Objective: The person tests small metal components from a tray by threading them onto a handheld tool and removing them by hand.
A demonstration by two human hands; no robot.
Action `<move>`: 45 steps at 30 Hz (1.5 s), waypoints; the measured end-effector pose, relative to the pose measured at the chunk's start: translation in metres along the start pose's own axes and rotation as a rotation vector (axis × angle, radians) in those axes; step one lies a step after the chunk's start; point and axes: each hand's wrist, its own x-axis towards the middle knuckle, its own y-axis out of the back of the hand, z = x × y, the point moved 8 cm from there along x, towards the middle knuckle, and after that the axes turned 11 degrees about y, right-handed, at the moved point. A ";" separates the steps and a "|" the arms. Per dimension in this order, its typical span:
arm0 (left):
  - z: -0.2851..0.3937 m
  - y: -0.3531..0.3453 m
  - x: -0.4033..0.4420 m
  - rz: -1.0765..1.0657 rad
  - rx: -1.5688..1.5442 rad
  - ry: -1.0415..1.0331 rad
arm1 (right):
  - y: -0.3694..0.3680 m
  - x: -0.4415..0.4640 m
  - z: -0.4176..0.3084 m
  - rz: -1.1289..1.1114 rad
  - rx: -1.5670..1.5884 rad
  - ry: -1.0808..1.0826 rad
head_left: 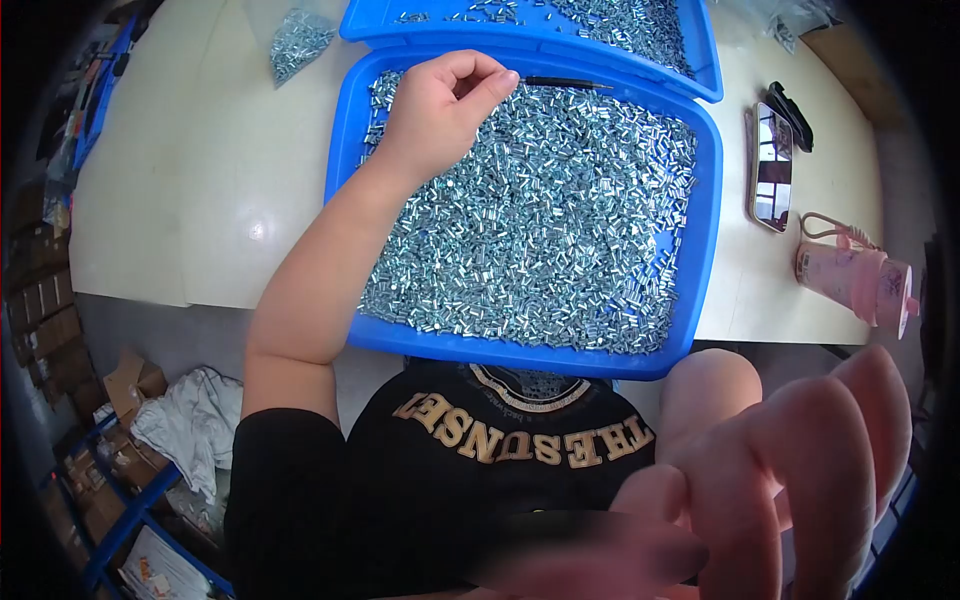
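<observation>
Two bare hands are in view, far apart from each other. The left hand (445, 112) is over the far left part of a blue plastic tray (711, 235), its thumb and forefinger pinched together on one end of a slim black pointed tool (562, 82). That tool runs rightward along the tray's far wall, its thin tip over the metal pieces. The right hand (800, 460) is raised close to the lens at lower right, fingers curled; I cannot tell whether it grips anything.

Around and below the tool, small silvery cylindrical metal pieces (530, 220) cover most of the tray floor, with blue showing through toward the right side. The tray's near edge juts past the table edge, above a black T-shirt (400, 510) with gold lettering.

Just beyond the far wall is a second blue tray (440, 36), also holding such pieces. On the pale table (220, 220), a clear plastic bag (300, 45) of metal pieces lies to the left. To the right are a smartphone (772, 165), a black object (791, 115) beside it, and a pink bottle (850, 275) with a carrying loop. At lower left, white cloth (195, 420) lies near cardboard boxes (130, 380).
</observation>
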 end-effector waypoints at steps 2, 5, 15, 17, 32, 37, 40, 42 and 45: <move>-0.002 0.000 -0.001 0.004 0.001 0.042 | -0.003 -0.006 -0.004 0.010 0.007 -0.007; -0.002 0.000 -0.001 0.005 -0.002 0.034 | -0.014 -0.008 0.001 0.023 0.018 -0.015; -0.001 0.001 -0.001 0.001 -0.051 0.002 | 0.008 0.023 0.049 -0.444 -0.746 0.074; -0.004 0.000 0.000 -0.018 -0.026 0.066 | 0.018 0.035 0.062 -0.516 -1.260 0.298; -0.004 -0.015 -0.004 -0.095 0.079 0.083 | 0.073 0.028 0.103 -0.437 -1.238 0.016; -0.005 -0.012 -0.005 -0.106 0.009 0.121 | 0.071 0.032 0.092 -0.397 -1.223 0.070; 0.000 -0.009 -0.004 -0.114 0.019 0.068 | 0.071 0.032 0.090 -0.380 -1.209 0.078; 0.002 -0.011 -0.006 -0.136 0.024 0.047 | 0.071 0.032 0.091 -0.377 -1.195 0.058; 0.006 -0.013 -0.007 -0.112 0.045 0.037 | 0.070 0.031 0.091 -0.386 -1.184 0.085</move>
